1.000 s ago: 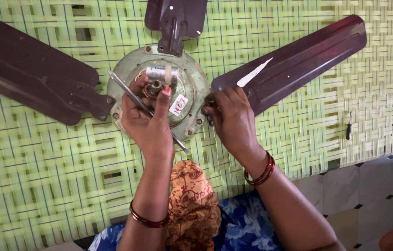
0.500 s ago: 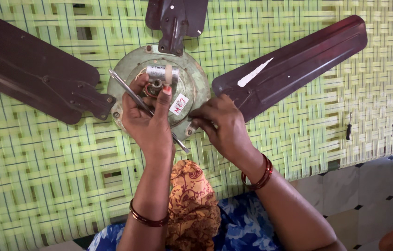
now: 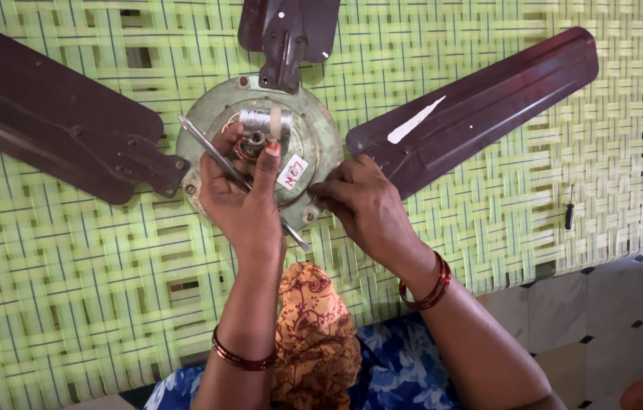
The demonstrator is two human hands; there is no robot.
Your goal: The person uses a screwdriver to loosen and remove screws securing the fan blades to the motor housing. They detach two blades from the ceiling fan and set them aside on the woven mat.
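Left hand (image 3: 241, 201) was wrapped round a metal tool (image 3: 239, 180) over the fan motor hub (image 3: 314, 140), right hand (image 3: 363, 205) fingertips pinched together at the hub's rim

A woven cot (image 3: 71, 288) of green and pale plastic straps fills most of the frame. At the lower right lies a tiled floor (image 3: 602, 319), light grey with small dark diamond insets. Daylight falls evenly, without hard shadows.
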